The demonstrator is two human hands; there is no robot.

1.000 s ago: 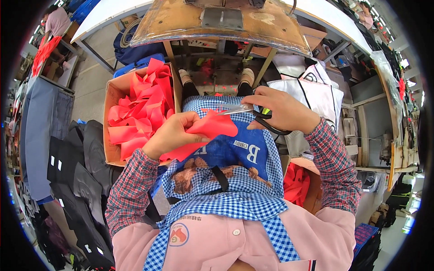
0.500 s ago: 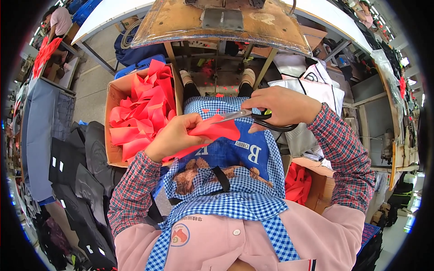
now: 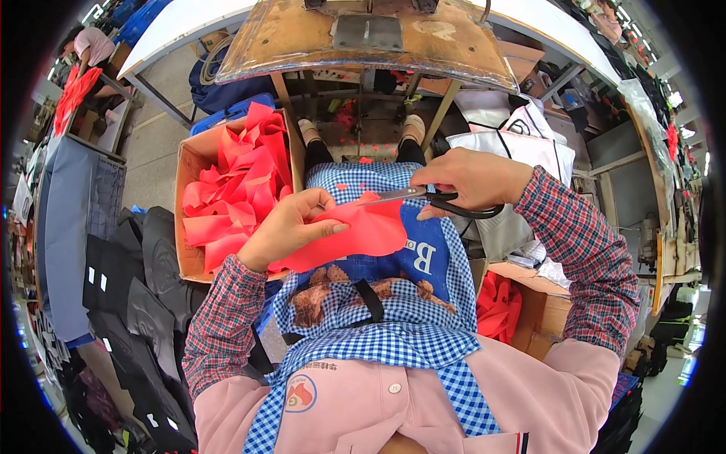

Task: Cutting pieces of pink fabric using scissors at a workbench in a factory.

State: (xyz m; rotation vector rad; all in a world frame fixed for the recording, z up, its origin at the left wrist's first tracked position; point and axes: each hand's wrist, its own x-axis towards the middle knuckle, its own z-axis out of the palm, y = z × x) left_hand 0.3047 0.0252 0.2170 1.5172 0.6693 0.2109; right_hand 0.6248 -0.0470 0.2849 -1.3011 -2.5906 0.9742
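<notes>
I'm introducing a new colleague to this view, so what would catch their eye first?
Probably the bright red piece pinched in the left hand above the lap, with scissors in the right hand meeting its upper edge. Next, the open cardboard box at left, heaped with red strips, then the blue checked apron across the lap.

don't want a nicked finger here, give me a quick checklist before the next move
1. Red piece gripped: ok, pinched in the left hand.
2. Scissors in hand: ok, the right hand holds their dark handles.
3. Left fingers off the blades: ok in this view, a gap shows, though the tips point toward them.
4. Red piece between the blades: cannot tell, too fine to see.
5. Blue checked apron clear of the blades: cannot tell, it lies behind them and depth is unclear.
</notes>
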